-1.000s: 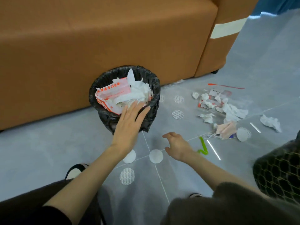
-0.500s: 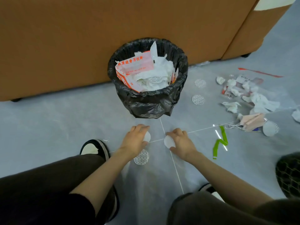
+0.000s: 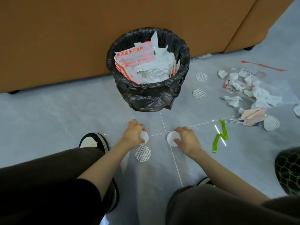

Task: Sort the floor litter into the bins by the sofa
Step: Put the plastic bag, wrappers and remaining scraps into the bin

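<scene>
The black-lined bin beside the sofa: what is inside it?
The bin holds a pink-and-white printed wrapper, crumpled white paper and a round patterned disc. Whatever lies beneath is covered.

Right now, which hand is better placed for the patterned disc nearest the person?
Left. The left hand sits just beside the patterned disc; the right hand is across the tile joint. Caveat: both grips are full: left plain disc, right plain disc.

half-seen things
left hand (image 3: 134, 133) covers part of left disc (image 3: 145, 136), right hand (image 3: 188, 141) part of right disc (image 3: 171, 137); right edge cuts the mesh bin (image 3: 288, 171) and a tissue (image 3: 297, 110); knee (image 3: 191, 199) hides most of the right shoe (image 3: 204, 181).
</scene>
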Available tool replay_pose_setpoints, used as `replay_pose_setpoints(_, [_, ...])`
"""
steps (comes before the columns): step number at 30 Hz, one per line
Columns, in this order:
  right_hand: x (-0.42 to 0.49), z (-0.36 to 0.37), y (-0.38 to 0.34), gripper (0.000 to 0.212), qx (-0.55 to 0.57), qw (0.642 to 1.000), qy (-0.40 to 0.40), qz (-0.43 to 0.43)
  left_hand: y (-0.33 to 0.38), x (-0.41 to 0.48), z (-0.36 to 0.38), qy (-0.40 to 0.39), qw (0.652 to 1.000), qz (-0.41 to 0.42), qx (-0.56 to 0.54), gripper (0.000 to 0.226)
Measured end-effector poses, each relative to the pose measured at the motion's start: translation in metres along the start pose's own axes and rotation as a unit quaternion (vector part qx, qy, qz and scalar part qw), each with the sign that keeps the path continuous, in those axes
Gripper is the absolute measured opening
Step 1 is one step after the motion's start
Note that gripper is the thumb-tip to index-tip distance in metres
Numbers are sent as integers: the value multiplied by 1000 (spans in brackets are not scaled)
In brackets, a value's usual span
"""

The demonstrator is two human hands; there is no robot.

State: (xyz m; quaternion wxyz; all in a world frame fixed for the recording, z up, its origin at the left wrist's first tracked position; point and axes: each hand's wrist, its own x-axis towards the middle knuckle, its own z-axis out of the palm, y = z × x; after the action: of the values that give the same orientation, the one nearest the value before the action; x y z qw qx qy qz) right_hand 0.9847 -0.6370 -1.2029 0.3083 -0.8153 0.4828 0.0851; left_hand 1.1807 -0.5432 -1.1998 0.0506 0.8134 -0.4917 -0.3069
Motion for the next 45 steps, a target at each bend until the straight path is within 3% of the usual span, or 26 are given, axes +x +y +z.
replay_pose_setpoints(3, [-1,-3,5,30,90,994,44,37,3,3,-14,2,999,7,-53,27])
replay_pose_setpoints(7, [-5,-7,5,26,217,968,101,74,8,0,-27,-127,987,21,-99,30])
replay_pose_setpoints(10, [-9,-8,1,24,259,957,111,69,10,-9,-17,-184,980,39,-61,26])
replay_pose_setpoints(18, [-11,-5,2,23,290,947,116,73,-1,-25,7,-111,988,82,69,32])
replay_pose_setpoints(25, [-13,-7,-5,22,298,945,121,62,-5,-28,14,-101,992,50,59,54])
replay_pose_setpoints(31, [-15,-9,-7,22,296,945,127,58,-6,-31,14,-109,991,28,68,40])
replay_pose_setpoints(36, [-15,-12,-5,23,290,946,136,53,-8,-30,-9,-101,994,38,4,16])
replay_pose_setpoints(41, [-16,-13,-7,24,298,943,133,59,-9,-31,-25,-142,989,22,-34,16])
replay_pose_setpoints(45, [-16,-13,-9,24,299,944,129,57,-10,-35,-19,-176,984,27,13,20])
